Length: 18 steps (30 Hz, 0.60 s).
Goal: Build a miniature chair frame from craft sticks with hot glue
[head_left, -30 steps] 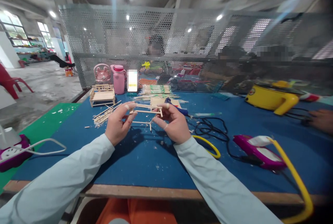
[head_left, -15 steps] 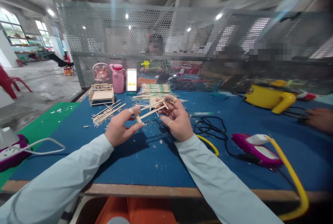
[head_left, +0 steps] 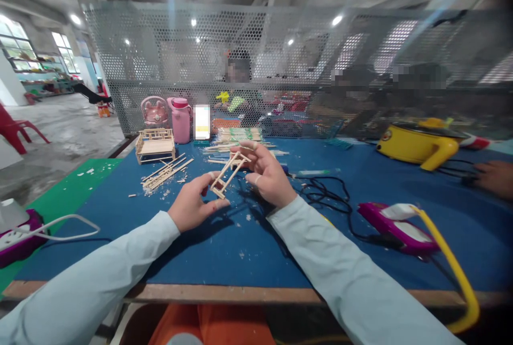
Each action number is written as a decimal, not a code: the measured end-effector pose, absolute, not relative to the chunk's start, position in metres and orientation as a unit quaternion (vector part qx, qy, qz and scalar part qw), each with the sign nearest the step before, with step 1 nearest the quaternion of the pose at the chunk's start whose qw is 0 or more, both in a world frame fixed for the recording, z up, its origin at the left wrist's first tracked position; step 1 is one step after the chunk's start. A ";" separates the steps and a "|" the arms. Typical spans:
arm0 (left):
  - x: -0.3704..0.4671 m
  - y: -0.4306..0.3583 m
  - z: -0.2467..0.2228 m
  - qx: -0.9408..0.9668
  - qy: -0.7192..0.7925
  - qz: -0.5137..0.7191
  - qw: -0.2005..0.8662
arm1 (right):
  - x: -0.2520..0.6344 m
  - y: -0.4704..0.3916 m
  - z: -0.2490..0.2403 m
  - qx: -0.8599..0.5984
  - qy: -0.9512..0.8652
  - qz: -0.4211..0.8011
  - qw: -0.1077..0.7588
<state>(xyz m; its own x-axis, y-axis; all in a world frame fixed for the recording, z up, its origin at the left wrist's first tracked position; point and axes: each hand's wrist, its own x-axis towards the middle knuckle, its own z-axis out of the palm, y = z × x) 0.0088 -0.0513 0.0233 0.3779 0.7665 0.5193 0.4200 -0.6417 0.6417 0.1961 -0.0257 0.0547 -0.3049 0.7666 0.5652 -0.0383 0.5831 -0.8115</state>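
Note:
A small frame of thin wooden sticks [head_left: 229,177] is held up over the blue table, slanting from lower left to upper right. My left hand [head_left: 191,205] has its lower end between thumb and fingers. The fingers of my right hand [head_left: 273,178] close on the upper end, partly hiding it. Behind the hands lie bundled wooden sticks [head_left: 240,134], some with green wrapping. A loose pile of sticks [head_left: 166,173] with crumbs lies left of them. Beyond that pile stands a small wooden stick bench [head_left: 156,147].
A pink bottle [head_left: 181,123] and a lit phone [head_left: 201,122] stand by the perforated screen [head_left: 168,62]. To the right are a black cable [head_left: 342,201], a purple power strip [head_left: 396,230] and a yellow pot [head_left: 412,144]. Another person's hand [head_left: 495,178] is at the right edge.
The stick frame has been turned steeper, its upper end swinging left and its lower end dropping slightly. My right hand has moved a little up and left with it.

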 end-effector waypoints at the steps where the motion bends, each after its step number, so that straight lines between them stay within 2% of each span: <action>1: 0.010 -0.051 0.022 0.797 0.371 0.416 0.234 | 0.195 -0.023 0.056 -0.247 -0.720 0.387 0.520; 5: 0.011 -0.049 0.016 0.798 0.358 0.378 0.303 | 0.193 -0.015 0.058 -0.218 -0.738 0.428 0.475; 11: 0.005 -0.039 0.010 0.828 0.401 0.327 0.214 | 0.187 -0.016 0.044 -0.196 -0.761 0.474 0.398; 15: 0.004 -0.037 0.009 0.828 0.395 0.318 0.238 | 0.183 -0.023 0.037 -0.206 -0.776 0.471 0.366; 18: 0.004 -0.038 0.010 0.827 0.401 0.298 0.258 | 0.189 -0.029 0.038 -0.252 -0.773 0.440 0.382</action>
